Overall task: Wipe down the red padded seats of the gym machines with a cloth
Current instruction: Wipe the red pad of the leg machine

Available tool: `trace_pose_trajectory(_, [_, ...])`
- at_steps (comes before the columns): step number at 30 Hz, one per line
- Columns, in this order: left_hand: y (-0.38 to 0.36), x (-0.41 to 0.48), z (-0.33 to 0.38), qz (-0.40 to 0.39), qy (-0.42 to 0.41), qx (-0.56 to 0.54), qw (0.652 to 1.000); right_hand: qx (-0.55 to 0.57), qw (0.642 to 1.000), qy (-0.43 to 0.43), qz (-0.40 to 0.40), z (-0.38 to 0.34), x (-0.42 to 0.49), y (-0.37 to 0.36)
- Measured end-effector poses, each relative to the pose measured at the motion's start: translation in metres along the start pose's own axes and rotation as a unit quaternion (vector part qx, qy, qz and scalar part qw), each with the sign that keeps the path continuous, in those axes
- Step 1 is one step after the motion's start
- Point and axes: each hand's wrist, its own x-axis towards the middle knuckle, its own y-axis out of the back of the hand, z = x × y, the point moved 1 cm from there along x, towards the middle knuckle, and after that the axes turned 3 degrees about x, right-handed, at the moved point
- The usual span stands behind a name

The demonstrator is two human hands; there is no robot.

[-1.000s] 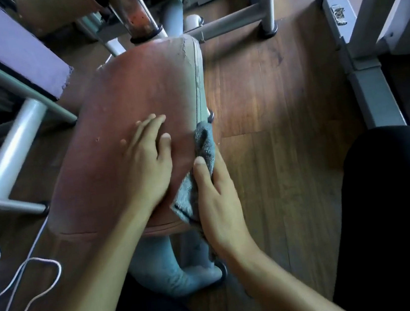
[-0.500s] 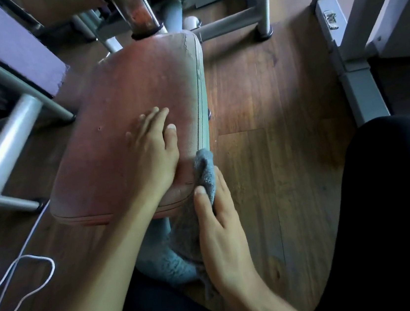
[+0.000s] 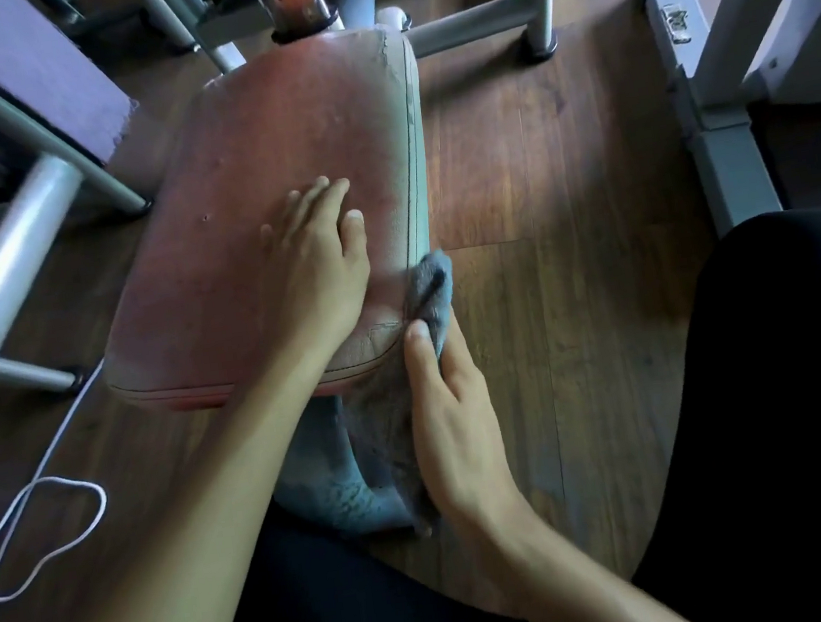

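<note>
Cloth (image 3: 429,290) partly behind right hand (image 3: 454,408)

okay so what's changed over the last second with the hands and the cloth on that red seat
The right hand has slid the grey cloth back along the right side edge of the red seat, from partway up that edge to the near right corner, and now presses it there. It kept its grip throughout. The left hand stays flat on the seat top, bracing it. Nothing was let go.
</note>
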Motion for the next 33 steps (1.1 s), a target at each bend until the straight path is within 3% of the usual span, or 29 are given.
trace_pose_trajectory(3, [0.0, 0.001, 0.001, 0.002, -0.005, 0.004, 1.0, -0.01, 1.0, 0.005, -0.029, -0.002, -0.021, -0.002])
trace_pose_trajectory(8, [0.001, 0.0, 0.002, 0.007, -0.003, 0.006, 1.0, 0.018, 1.0, 0.005, -0.003, -0.017, 0.035, 0.002])
trace_pose_trajectory(11, [0.002, -0.001, 0.001, 0.022, -0.012, -0.001, 1.0, 0.017, 0.999, -0.006, -0.035, -0.008, 0.001, -0.001])
trace_pose_trajectory(14, [0.001, -0.003, 0.002, 0.02, -0.015, 0.002, 1.0, 0.004, 1.0, 0.005, -0.006, -0.008, 0.018, -0.003])
trace_pose_trajectory(16, [0.0, -0.001, 0.002, 0.02, -0.004, -0.004, 1.0, -0.034, 0.999, 0.018, 0.019, -0.021, 0.051, -0.001])
trace_pose_trajectory(18, [0.002, 0.002, 0.002, 0.033, 0.006, -0.05, 0.998, -0.145, 0.988, 0.048, 0.012, -0.034, 0.077, -0.005])
trace_pose_trajectory(20, [0.007, 0.003, -0.001, 0.066, 0.039, -0.153, 0.985, -0.355, 0.93, 0.09, -0.036, -0.041, 0.094, -0.014])
trace_pose_trajectory(23, [0.021, -0.002, -0.013, 0.162, 0.119, -0.288, 0.936, -0.611, 0.766, 0.168, -0.105, -0.051, 0.109, -0.031])
trace_pose_trajectory(25, [0.03, -0.011, -0.026, 0.231, 0.157, -0.328, 0.902, -0.668, 0.701, 0.206, -0.142, -0.054, 0.109, -0.042])
trace_pose_trajectory(28, [0.039, -0.028, -0.04, 0.259, 0.203, -0.348, 0.878, -0.688, 0.652, 0.224, -0.228, -0.049, 0.102, -0.063])
trace_pose_trajectory(29, [0.041, -0.033, -0.04, 0.26, 0.214, -0.349, 0.874, -0.679, 0.649, 0.222, -0.262, -0.05, 0.102, -0.071])
trace_pose_trajectory(30, [0.043, -0.037, -0.037, 0.268, 0.222, -0.346, 0.871, -0.65, 0.668, 0.209, -0.295, -0.053, 0.106, -0.076])
trace_pose_trajectory(33, [0.043, -0.043, -0.017, 0.313, 0.207, -0.307, 0.875, -0.494, 0.814, 0.14, -0.272, -0.086, 0.131, -0.082])
